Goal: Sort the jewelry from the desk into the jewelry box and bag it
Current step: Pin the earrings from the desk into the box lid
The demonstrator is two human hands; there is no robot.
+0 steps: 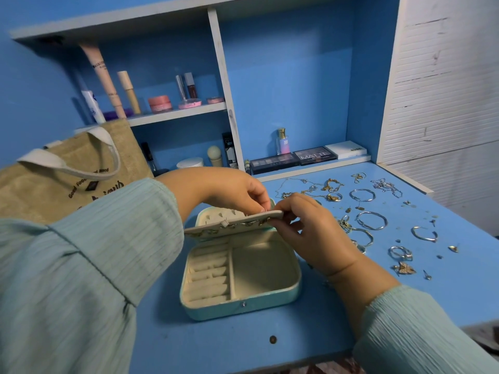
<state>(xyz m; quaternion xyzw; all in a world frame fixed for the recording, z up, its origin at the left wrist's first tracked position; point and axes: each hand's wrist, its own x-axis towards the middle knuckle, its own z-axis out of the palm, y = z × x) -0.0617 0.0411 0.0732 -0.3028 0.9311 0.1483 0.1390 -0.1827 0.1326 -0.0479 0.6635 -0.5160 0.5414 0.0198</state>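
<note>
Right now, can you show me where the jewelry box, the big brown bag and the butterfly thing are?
jewelry box (266,265): head view, bare floor of its large compartment.
brown bag (40,184): head view, front panel.
butterfly piece (404,268): head view, its middle, on the desk.

One jewelry box (240,279), one bag (67,171), two eyeshadow palettes (294,157).

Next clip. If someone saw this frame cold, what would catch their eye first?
Probably the two hands meeting mid-frame: the left hand and right hand both pinch the cream earring panel above the open mint jewelry box on the blue desk. Next, the scatter of hoops, chains and studs spread across the desk to the right. A jute tote bag stands at the left.
</note>
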